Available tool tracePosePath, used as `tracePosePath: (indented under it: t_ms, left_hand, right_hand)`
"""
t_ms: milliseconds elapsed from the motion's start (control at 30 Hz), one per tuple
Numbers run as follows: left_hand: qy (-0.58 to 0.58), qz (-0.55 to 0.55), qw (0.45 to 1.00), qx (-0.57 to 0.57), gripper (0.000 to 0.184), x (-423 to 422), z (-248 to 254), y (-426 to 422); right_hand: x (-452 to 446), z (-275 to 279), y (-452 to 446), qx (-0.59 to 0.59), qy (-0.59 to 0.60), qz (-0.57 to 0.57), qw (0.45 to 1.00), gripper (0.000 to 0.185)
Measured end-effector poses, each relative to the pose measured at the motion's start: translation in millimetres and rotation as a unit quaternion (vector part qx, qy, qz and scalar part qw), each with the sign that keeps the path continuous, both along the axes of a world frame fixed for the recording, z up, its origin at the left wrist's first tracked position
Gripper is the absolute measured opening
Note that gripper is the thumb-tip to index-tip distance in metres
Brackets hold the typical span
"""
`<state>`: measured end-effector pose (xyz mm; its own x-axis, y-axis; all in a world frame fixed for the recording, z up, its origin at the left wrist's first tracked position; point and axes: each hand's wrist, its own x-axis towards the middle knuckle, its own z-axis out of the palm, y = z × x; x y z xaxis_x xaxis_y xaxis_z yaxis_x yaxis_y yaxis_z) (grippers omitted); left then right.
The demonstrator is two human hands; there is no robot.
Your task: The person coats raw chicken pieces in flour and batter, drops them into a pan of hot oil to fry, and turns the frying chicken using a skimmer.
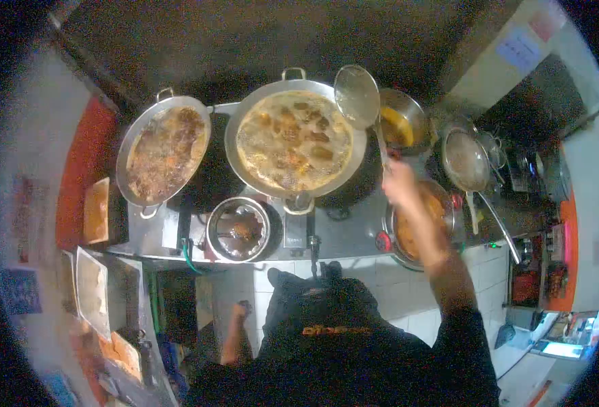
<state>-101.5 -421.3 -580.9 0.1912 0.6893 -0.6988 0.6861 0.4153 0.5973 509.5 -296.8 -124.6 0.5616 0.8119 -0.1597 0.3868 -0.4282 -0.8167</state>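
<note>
My right hand (399, 182) is closed round the handle of a round mesh skimmer (357, 97). The skimmer's head hangs over the right rim of a large two-handled wok (296, 146), where several brown pieces sit in bubbling, foamy oil. Under my right forearm stands a pot (411, 234) with orange-brown contents, partly covered by the arm. My left hand (243, 308) hangs low beside my body, below the counter edge and away from the pans; its fingers are too small and dark to make out.
A second wok (165, 156) bubbles at left. A steel pot (238, 229) stands at the counter's front. Behind the skimmer is a pan (408, 115) with yellow contents. Another strainer (467, 161) rests at right. Trays (92, 288) line the left side.
</note>
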Motion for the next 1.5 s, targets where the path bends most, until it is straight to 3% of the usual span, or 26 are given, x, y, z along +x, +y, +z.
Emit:
tracePosePath:
  t_ms: [67,100,167,233,300,367,433,467,600,700,767,800,900,933,967,1033,1100,1167,1200,1233,1367,1433,1467,1500]
  left_hand:
    - [-0.097,0.087,0.985,-0.112,0.032,-8,1,-18]
    - [-0.100,0.091,0.984,-0.114,0.032,-11,4,-26]
    - [-0.144,0.202,0.958,-0.142,0.015,-10,18,-40]
    - [-0.117,0.226,0.954,-0.158,0.016,-8,23,-48]
    - [-0.217,0.276,0.916,-0.192,0.021,-23,7,-66]
    - [-0.272,0.304,0.889,-0.207,0.024,-19,0,-73]
    - [-0.030,0.293,0.945,-0.143,0.022,-2,-5,-70]
    - [-0.076,0.271,0.928,-0.245,0.033,-15,-9,-59]
    - [-0.069,0.226,0.951,-0.199,0.030,-20,-28,-43]
    - [-0.069,0.311,0.935,-0.154,0.019,17,36,-27]
    - [-0.135,0.300,0.937,-0.115,0.020,21,30,-17]
    - [-0.197,0.280,0.936,-0.082,0.022,22,25,-19]
    - [-0.184,0.279,0.939,-0.081,0.022,45,38,-9]
    - [-0.058,0.266,0.951,-0.148,0.022,60,43,2]
    - [-0.053,0.268,0.951,-0.146,0.022,60,42,-1]
    - [-0.168,0.198,0.960,-0.106,0.031,68,48,-4]
    - [-0.150,0.247,0.953,-0.093,0.029,83,53,-18]
    - [-0.257,0.246,0.933,-0.054,0.027,90,54,-36]
    - [-0.174,0.204,0.963,-0.032,0.026,99,64,-47]
    - [-0.171,0.207,0.963,-0.030,0.026,103,64,-56]
    - [-0.132,0.306,0.936,-0.118,0.026,119,70,-102]
    - [-0.134,0.346,0.917,-0.147,0.027,117,57,-134]
    - [-0.126,0.204,0.970,-0.042,0.028,109,33,-155]
    - [-0.106,0.189,0.975,-0.044,0.030,114,30,-163]
  right_hand:
    - [4,-17,33,-0.035,-0.299,0.047,0.952,0.016]
    - [-5,-9,41,-0.036,-0.302,0.052,0.951,0.016]
    - [-29,14,53,-0.101,-0.176,-0.015,0.979,0.016]
    - [-21,8,60,-0.158,-0.147,0.020,0.976,0.017]
    - [-21,10,61,-0.215,0.099,0.002,0.972,0.021]
    - [-43,34,53,-0.230,0.113,0.004,0.967,0.019]
    - [-44,36,51,-0.240,0.266,-0.019,0.933,0.012]
    - [-47,39,50,-0.251,0.308,-0.003,0.918,0.007]
    - [-48,16,45,-0.218,0.385,-0.005,0.897,0.005]
    - [-41,-6,38,-0.220,0.429,-0.026,0.876,0.002]
    - [-51,-4,35,-0.216,0.471,0.042,0.854,0.015]
    - [-48,-34,37,-0.191,0.519,0.037,0.832,0.017]
    - [-55,-55,40,-0.146,0.576,-0.004,0.804,0.011]
    - [-54,-56,37,-0.147,0.580,-0.001,0.801,0.011]
    - [-52,-57,32,-0.119,0.618,0.026,0.777,0.009]
    - [-48,-55,22,-0.092,0.655,0.057,0.748,0.007]
    - [-44,-50,13,-0.088,0.641,0.038,0.761,0.006]
    - [-33,-48,4,-0.090,0.642,0.042,0.760,0.006]
    - [-26,-44,-2,-0.091,0.634,0.053,0.766,0.007]
    - [-18,-43,-6,-0.090,0.626,0.066,0.772,0.008]
    - [16,-49,-16,-0.082,0.596,0.088,0.794,0.009]
    - [31,-42,-16,-0.101,0.511,0.089,0.849,0.011]
    - [37,-35,-14,-0.103,0.478,0.088,0.868,0.010]
    - [43,-28,-12,-0.108,0.458,0.099,0.877,0.011]
